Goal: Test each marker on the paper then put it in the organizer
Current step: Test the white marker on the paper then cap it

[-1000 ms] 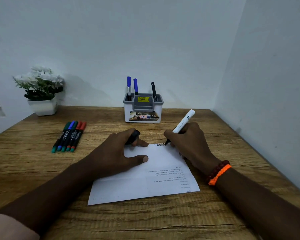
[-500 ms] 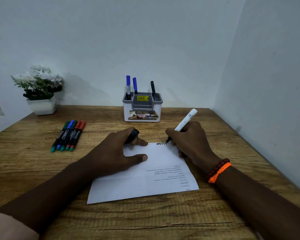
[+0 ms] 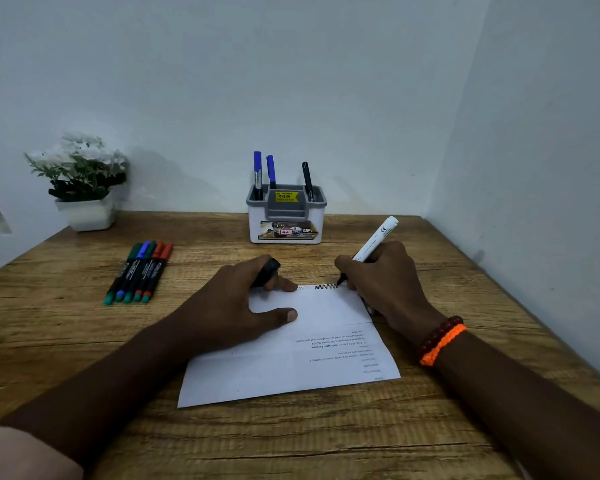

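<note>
Right hand grips the white marker, tip on the paper by a black zigzag; left hand holds the black cap, pressing the paper; organizer at bench rear.

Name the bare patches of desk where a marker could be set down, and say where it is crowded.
Bare wood lies between the loose markers and the organizer, right of the organizer toward the side wall, and along the near edge below the paper. It is crowded at the paper's top edge, where both hands work.

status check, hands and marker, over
Right hand grips white marker, tip on paper. Left hand holds black cap, steadies sheet. Organizer unobstructed.
</note>
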